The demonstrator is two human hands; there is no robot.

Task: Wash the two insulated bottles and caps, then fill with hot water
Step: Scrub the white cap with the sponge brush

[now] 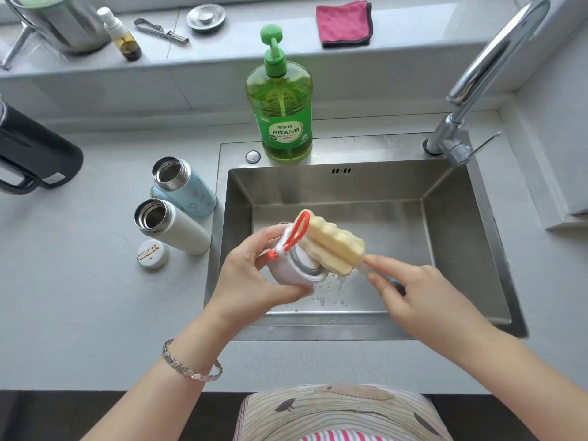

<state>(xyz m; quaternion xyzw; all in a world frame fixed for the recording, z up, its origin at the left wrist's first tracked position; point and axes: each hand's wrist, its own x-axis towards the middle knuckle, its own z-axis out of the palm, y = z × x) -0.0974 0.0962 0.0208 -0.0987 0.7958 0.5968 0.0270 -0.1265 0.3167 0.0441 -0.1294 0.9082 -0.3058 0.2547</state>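
Observation:
Over the sink (461, 249), my left hand (254, 275) grips a white bottle cap (296, 270) with a red loop strap. My right hand (420, 297) holds the handle of a yellow sponge brush (334, 243), whose sponge head presses against the cap's inner rim. Two uncapped insulated bottles stand on the counter left of the sink: a light blue patterned one (187, 189) behind and a white one (178, 226) in front. A second white cap (152, 254) with brown marks lies on the counter beside the white bottle.
A green dish soap pump bottle (281, 103) stands on the sink's back rim. The chrome faucet (477, 78) arches at the right. A black kettle (31, 154) sits far left. On the back ledge lie a pink cloth (345, 23), a small spray bottle (122, 36) and a sink strainer (206, 17).

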